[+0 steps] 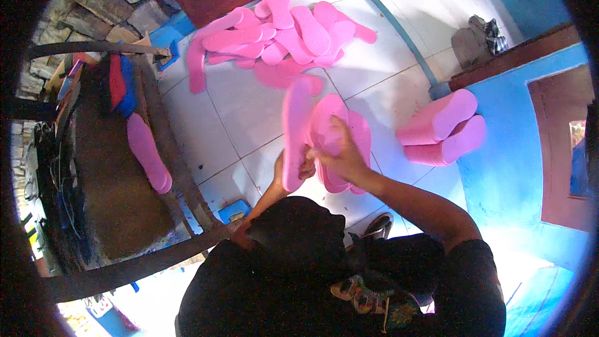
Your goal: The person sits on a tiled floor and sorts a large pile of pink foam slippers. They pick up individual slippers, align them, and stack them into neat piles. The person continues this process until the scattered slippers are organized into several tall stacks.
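My left hand [306,166] is closed round the lower part of a pink foot-shaped sole [296,131], which stands up nearly lengthwise in front of me and is a little blurred. Just to its right, my right hand [346,157] reaches over a group of upright pink soles [357,134], fingers spread and one pointing away from me. Its thumb side comes close to the left hand's fingers. Whether the right fingertips press on the front sole is hard to make out.
A loose heap of pink soles [290,40] lies on the white tiled floor [218,118] ahead. Two neat stacks of soles [440,128] rest by the blue wall [505,143] at right. More soles [148,153] lie on a dark wooden bench [118,200] at left.
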`<state>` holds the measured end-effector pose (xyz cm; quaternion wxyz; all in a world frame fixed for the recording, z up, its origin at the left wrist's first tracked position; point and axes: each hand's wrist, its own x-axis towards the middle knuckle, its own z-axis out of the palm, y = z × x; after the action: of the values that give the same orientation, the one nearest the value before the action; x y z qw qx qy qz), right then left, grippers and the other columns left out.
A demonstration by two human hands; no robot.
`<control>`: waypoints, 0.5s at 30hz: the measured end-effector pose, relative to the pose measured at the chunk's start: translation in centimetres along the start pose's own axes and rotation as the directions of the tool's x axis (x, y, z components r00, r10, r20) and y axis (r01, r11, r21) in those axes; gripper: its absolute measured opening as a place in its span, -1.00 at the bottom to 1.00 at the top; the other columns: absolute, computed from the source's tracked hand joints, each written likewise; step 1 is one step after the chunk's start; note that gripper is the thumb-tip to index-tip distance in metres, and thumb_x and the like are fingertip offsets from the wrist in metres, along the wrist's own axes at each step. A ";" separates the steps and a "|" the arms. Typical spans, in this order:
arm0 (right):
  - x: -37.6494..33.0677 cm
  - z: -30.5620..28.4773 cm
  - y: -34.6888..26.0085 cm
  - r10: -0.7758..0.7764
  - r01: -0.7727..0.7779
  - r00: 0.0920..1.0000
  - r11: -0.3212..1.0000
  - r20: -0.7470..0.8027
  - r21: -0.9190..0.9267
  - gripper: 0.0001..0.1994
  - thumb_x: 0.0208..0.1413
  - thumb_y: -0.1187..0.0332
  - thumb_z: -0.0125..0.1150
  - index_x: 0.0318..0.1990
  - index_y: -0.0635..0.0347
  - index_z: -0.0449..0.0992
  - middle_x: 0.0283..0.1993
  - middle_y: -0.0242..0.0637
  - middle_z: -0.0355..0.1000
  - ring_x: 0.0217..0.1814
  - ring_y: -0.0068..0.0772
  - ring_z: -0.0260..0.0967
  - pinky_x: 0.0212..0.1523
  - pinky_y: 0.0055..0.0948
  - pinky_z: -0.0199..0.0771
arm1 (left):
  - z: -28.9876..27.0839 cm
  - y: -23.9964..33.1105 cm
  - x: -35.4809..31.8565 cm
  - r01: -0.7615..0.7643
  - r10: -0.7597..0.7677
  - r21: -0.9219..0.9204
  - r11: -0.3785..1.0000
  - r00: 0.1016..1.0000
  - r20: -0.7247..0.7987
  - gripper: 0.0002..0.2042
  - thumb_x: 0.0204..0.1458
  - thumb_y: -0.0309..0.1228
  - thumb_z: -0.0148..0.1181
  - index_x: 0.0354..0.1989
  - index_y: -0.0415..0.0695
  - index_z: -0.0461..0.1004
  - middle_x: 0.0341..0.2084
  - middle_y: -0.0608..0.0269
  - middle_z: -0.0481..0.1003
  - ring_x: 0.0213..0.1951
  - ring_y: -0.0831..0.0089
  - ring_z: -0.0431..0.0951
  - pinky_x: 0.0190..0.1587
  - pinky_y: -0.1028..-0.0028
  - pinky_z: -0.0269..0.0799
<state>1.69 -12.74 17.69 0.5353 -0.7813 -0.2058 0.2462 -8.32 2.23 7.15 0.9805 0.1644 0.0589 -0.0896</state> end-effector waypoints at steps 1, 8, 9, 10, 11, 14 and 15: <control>-0.4 0.4 -2.1 0.000 -0.010 0.997 0.992 0.079 0.126 -0.03 -0.12 0.17 0.44 0.34 0.28 -0.11 0.23 0.09 0.14 0.24 -0.07 0.20 0.16 -0.07 0.30 | 0.3 -1.0 0.0 0.026 0.008 0.251 0.968 0.991 -0.136 -0.56 0.20 -0.08 -0.18 -0.05 -0.26 0.35 -0.56 0.21 0.40 -0.50 0.35 0.41 -0.39 0.33 0.34; -0.6 -2.4 2.3 -0.011 -0.063 0.970 0.954 -0.242 -0.293 -0.23 -0.03 0.33 0.23 0.28 0.34 -0.08 0.04 0.19 0.32 0.03 0.15 0.39 0.06 -0.03 0.40 | 5.9 0.0 2.7 0.199 0.395 0.912 0.358 0.853 -0.341 -0.82 0.14 -0.42 0.01 -0.36 -0.24 0.52 -0.50 0.25 0.51 -0.42 0.54 0.43 -0.31 0.52 0.35; -0.3 -3.1 1.1 0.091 -0.151 0.974 0.944 -0.209 -0.294 -0.28 -0.04 0.35 0.19 0.24 0.35 -0.03 0.04 0.27 0.30 0.08 0.28 0.33 0.09 -0.01 0.37 | 4.5 0.0 2.8 0.201 0.487 0.891 0.407 0.777 -0.398 -0.82 0.14 -0.40 0.02 -0.33 -0.23 0.51 -0.51 0.28 0.49 -0.45 0.53 0.41 -0.32 0.52 0.35; 0.0 -3.3 1.2 0.106 -0.153 0.980 0.943 -0.170 -0.297 -0.30 -0.04 0.36 0.18 0.24 0.35 -0.03 0.07 0.30 0.26 0.09 0.30 0.32 0.09 0.00 0.37 | 3.1 -0.1 2.9 0.196 0.567 0.868 0.456 0.688 -0.453 -0.83 0.15 -0.38 0.03 -0.30 -0.23 0.50 -0.53 0.30 0.47 -0.47 0.52 0.40 -0.33 0.52 0.35; 0.4 -3.4 1.2 0.122 -0.158 0.983 0.941 -0.134 -0.298 -0.31 -0.04 0.36 0.16 0.23 0.35 -0.02 0.10 0.33 0.23 0.11 0.32 0.30 0.10 0.00 0.36 | 2.9 -0.2 2.8 0.215 0.550 0.867 0.450 0.698 -0.459 -0.79 0.16 -0.35 0.05 -0.12 -0.19 0.44 -0.35 0.28 0.46 -0.35 0.47 0.40 -0.26 0.48 0.35; 1.1 -4.3 0.7 0.108 -0.133 0.991 0.884 -0.082 -0.448 -0.33 -0.05 0.41 0.13 0.22 0.42 0.01 0.13 0.29 0.20 0.15 0.26 0.26 0.13 -0.04 0.32 | 2.8 -2.3 3.2 0.061 0.668 0.937 0.345 0.686 -0.290 -0.72 0.18 -0.32 0.05 0.00 -0.17 0.36 -0.13 0.19 0.40 -0.16 0.40 0.36 -0.13 0.40 0.32; 1.3 -4.3 0.1 0.090 -0.110 0.994 0.850 -0.065 -0.515 -0.34 -0.06 0.44 0.12 0.21 0.45 0.02 0.13 0.26 0.20 0.16 0.23 0.25 0.15 -0.07 0.30 | 1.5 -2.4 3.3 -0.005 0.637 0.939 0.343 0.736 -0.229 -0.62 0.19 -0.28 0.05 0.12 -0.19 0.28 0.07 0.09 0.26 0.06 0.26 0.25 0.10 0.29 0.22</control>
<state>5.26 -15.15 18.72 0.2959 -0.9106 -0.2132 0.1943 -5.42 -0.99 7.31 0.6629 0.6875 0.2531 0.1547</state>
